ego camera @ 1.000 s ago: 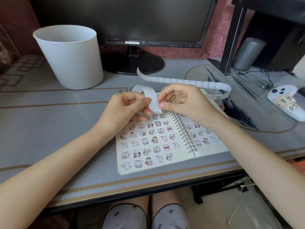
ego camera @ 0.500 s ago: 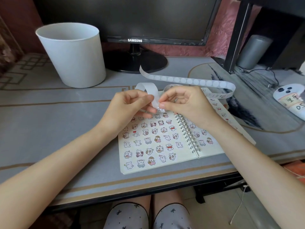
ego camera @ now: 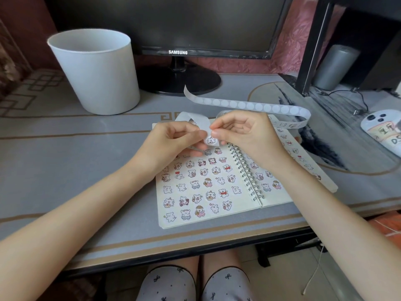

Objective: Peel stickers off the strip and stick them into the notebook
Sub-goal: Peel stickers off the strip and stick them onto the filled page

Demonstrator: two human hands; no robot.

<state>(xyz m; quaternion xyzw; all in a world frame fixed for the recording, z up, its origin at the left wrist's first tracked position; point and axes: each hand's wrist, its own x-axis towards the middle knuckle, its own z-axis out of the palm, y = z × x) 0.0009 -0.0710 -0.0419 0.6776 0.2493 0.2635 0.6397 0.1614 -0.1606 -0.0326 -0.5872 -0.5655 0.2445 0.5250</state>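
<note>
Sticker [ego camera: 210, 140]: now showing further clear of the strip [ego camera: 249, 105] than a second ago. Right hand [ego camera: 245, 135] is pinching it and left hand [ego camera: 173, 142] is pinching the backing, above the notebook [ego camera: 243, 206] far edge, mid-tabletop [ego camera: 65, 170]. Peel probably nearing completion.

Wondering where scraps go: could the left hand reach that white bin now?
Probably yes: nothing stands between the left hand and the bin, though that hand is busy pinching the strip.
</note>
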